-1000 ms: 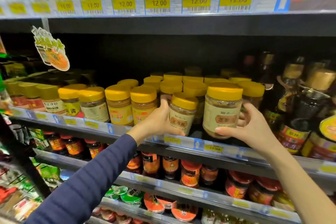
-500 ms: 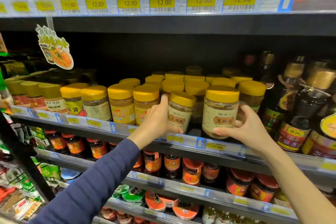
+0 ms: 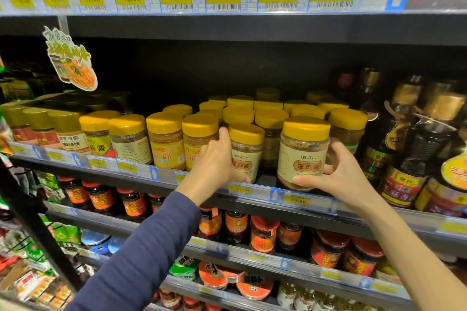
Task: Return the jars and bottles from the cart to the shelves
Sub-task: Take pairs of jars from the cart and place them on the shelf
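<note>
Two yellow-lidded sesame paste jars stand at the front of the middle shelf. My left hand grips the smaller jar from its left side, thumb under its base edge. My right hand holds the bigger jar from the right, thumb across its lower front and fingers behind it. Both jars stand upright with their bases at the shelf lip. The cart is out of view.
Rows of similar yellow-lidded jars fill the shelf to the left and behind. Dark sauce bottles crowd the right end. Red-lidded jars sit on the shelf below. A paper promo tag hangs at upper left.
Both jars have shifted slightly deeper onto the shelf and now sit lower against its lip. My hands keep their grips on them.
</note>
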The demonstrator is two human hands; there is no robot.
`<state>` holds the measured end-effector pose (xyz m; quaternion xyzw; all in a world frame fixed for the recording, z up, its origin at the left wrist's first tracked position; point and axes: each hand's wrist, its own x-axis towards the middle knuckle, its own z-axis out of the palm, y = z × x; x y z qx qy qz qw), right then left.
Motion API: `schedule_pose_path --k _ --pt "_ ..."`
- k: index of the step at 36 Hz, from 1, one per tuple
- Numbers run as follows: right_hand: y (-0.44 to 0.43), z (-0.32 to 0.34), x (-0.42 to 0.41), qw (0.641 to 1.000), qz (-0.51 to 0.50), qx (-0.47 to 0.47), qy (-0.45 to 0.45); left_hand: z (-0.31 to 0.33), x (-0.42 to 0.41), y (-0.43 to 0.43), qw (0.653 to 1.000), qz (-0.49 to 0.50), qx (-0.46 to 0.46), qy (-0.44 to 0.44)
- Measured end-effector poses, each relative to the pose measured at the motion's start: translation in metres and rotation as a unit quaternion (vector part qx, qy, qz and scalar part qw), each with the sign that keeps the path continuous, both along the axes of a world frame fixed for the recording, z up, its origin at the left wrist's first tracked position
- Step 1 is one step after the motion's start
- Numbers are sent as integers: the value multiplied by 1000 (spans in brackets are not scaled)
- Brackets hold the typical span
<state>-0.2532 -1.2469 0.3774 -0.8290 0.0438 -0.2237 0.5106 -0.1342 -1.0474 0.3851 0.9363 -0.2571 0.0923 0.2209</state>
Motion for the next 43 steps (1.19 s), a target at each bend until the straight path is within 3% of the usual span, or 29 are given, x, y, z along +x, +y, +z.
schedule_pose_path --k 15,21,26,29,33,38,43 --pt "4 2 1 1000 14 14 -5 2 -6 3 999 14 -32 33" --pt "5 6 2 999 21 22 -12 30 -7 20 998 12 -41 -43" --pt "4 7 2 999 27 25 -20 80 -15 22 987 -134 -49 -67" --pt "4 8 2 999 23 27 -19 102 -13 6 973 -230 -7 3" --pt "6 8 1 999 22 31 -17 118 -8 -29 963 -243 101 62" --pt "8 8 1 998 33 42 -27 128 -7 -60 955 -226 185 48" --pt "7 9 -1 998 33 46 -31 131 -8 -69 953 -229 192 51"
